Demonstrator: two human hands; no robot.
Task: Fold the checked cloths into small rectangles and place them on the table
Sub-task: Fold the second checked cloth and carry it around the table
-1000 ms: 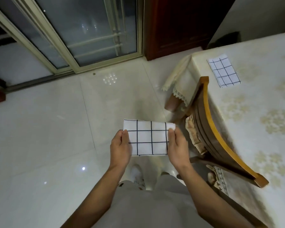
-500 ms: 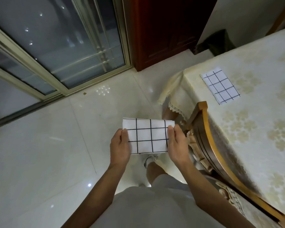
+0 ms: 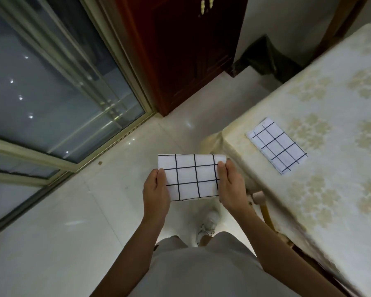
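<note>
A white cloth with black checks [image 3: 190, 176], folded into a small rectangle, is held level in front of me above the floor. My left hand [image 3: 155, 189] grips its left edge and my right hand [image 3: 230, 185] grips its right edge, thumbs on top. A second folded checked cloth [image 3: 276, 145] lies flat near the corner of the table [image 3: 330, 189], which is covered with a cream flowered tablecloth on my right.
A wooden chair [image 3: 266, 211] is tucked against the table's near side, just right of my right hand. A dark red cabinet [image 3: 180, 50] and a glass sliding door [image 3: 51, 82] stand ahead. A dark bag [image 3: 263, 58] sits beyond the table. The floor is glossy white tile.
I have walked forward and turned toward the table: its corner and the cloth lying on it are now closer and lower in view. Both hands keep the same hold on the folded cloth.
</note>
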